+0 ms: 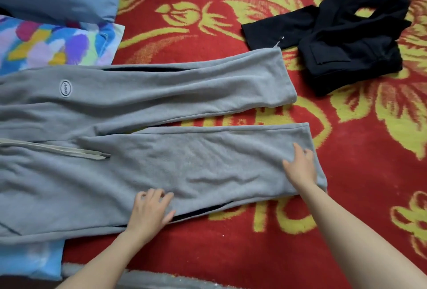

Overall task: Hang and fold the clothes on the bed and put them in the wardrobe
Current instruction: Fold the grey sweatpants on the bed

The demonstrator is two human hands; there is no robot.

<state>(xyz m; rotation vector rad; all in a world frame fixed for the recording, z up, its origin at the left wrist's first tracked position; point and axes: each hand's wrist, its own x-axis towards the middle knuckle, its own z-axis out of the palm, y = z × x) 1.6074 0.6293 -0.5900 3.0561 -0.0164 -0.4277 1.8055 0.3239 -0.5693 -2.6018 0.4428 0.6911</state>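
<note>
A pair of grey fleece sweatpants [143, 94] lies flat on the red bedspread with yellow flowers [231, 254]. Its long axis runs side to side, parallel to the bed's near edge, with the hems to the right and the waist to the left. The legs are parted, and the nearer one lies under both hands.

The left hand [150, 210] rests palm down about halfway along that leg, near its lower seam. Its fingers are slightly bent and no cloth appears gathered in them. The right hand [301, 168] lies flat with fingers spread just inside the hem. It grips nothing and is the hand closer to the end that a fold would probably carry leftward or onto the far leg.

The waistband is cut off at the left, where only a beige drawstring [69, 150] shows. A crumpled black garment [342, 41] sits towards the far right corner, well apart, and its type is hard to make out. No wardrobe or hanger is in view.
</note>
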